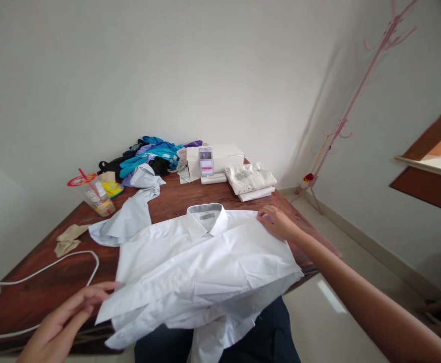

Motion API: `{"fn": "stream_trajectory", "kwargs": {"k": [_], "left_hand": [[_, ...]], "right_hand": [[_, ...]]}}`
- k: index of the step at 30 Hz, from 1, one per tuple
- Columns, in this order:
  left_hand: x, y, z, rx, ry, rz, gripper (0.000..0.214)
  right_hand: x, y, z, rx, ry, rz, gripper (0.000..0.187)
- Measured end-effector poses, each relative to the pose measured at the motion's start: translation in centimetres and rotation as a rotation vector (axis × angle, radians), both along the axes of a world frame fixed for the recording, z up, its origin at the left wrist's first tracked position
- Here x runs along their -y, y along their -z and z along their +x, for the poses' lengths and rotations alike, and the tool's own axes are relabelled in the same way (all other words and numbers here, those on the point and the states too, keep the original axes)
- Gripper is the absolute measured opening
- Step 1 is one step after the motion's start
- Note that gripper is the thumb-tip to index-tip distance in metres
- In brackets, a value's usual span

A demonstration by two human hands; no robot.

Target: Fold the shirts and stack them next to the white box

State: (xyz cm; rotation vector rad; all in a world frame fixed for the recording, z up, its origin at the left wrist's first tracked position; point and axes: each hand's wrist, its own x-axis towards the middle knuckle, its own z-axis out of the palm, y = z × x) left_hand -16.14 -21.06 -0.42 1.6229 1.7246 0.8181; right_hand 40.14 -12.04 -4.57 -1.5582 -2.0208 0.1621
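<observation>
A white collared shirt [213, 252] lies spread over the front of the table, its collar toward the wall and its lower part hanging over the edge above my lap. My right hand [277, 223] is at the shirt's right shoulder, with curled fingers gripping the fabric there. Beside the shirt's left edge is my left hand [67, 315], thumb and fingers apart and nothing between them. Its fingertips come close to the cloth; whether they touch it I cannot tell.
On the brown table [171, 194] are a pale blue cloth [125, 219], a plastic cup [97, 196] with a straw, a white cable [50, 262], a clothes heap [148, 154], a white box [224, 153] and folded white clothes [249, 179]. A pink coat rack [356, 96] stands right.
</observation>
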Motion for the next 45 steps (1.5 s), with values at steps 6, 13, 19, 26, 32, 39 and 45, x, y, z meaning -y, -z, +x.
{"fn": "stream_trajectory", "kwargs": {"k": [6, 13, 19, 26, 32, 39, 45], "left_hand": [[-3.3, 2.1, 2.2, 0.036, 0.127, -0.109, 0.063], [-6.5, -0.1, 4.7, -0.074, 0.465, -0.219, 0.048], [-8.2, -3.0, 3.9, -0.128, 0.476, -0.154, 0.057], [-11.7, -1.5, 5.1, -0.337, 0.585, -0.232, 0.034], [-12.7, -2.4, 12.8, -0.503, 0.682, 0.018, 0.032], [-11.3, -0.8, 21.6, -0.693, 0.717, 0.506, 0.04], [-11.8, 0.4, 23.1, -0.721, 0.957, 0.588, 0.025]], "right_hand": [[1.4, -1.6, -4.0, 0.138, -0.168, 0.077, 0.023], [3.7, -2.4, -8.6, 0.072, -0.402, 0.149, 0.034], [4.2, 0.3, -8.6, -0.031, -0.345, 0.169, 0.042], [3.1, -0.4, -8.7, -0.028, -0.327, -0.015, 0.041], [1.2, -2.9, -10.2, 0.036, -0.376, 0.019, 0.022], [2.3, -1.7, -14.0, 0.055, -0.61, 0.046, 0.019], [2.6, 1.0, -14.2, -0.101, -0.597, 0.124, 0.02]]}}
